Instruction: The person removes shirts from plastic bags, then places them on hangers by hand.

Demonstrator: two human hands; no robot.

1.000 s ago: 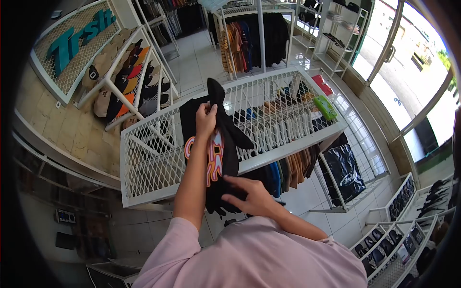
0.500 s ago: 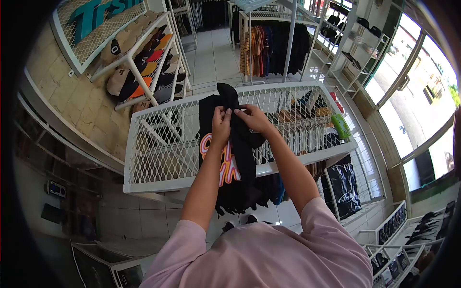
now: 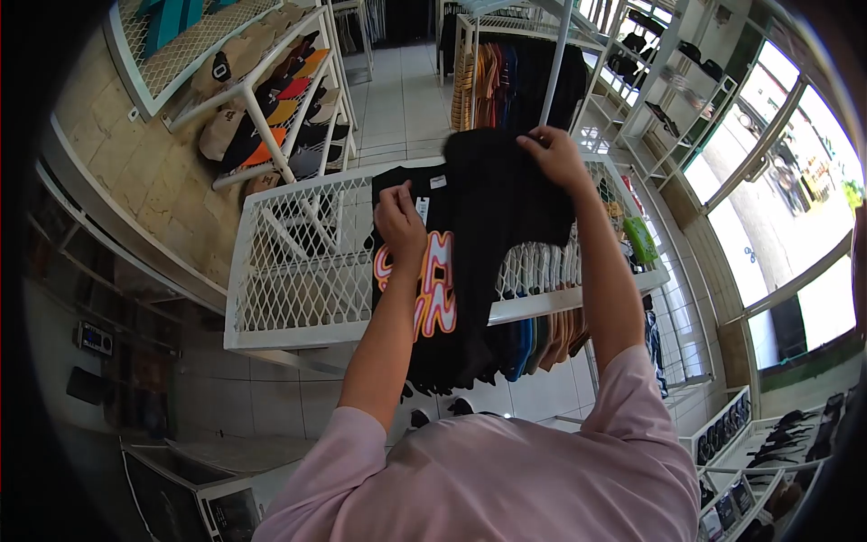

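Note:
A black T-shirt (image 3: 479,244) with pink, orange and white lettering lies partly unfolded over the white mesh-topped rack (image 3: 289,312). My left hand (image 3: 400,221) is closed in a pinch near its neckline, beside a small white tag (image 3: 422,210). My right hand (image 3: 555,158) pinches the shirt's far right edge between thumb and fingers and holds that side spread out and raised. The shirt's lower part drapes over the rack's near edge.
A green object (image 3: 640,238) sits at the rack's right end. Clothes (image 3: 542,343) hang beneath the mesh. Caps fill a slanted shelf (image 3: 271,117) at the left. More garments (image 3: 515,81) hang on a rack behind, and glass doors (image 3: 768,181) stand at the right.
My right hand has moved right and away from me, pulling the shirt's side open from its bunched fold. My left hand has shifted slightly left, and the neckline and tag now show.

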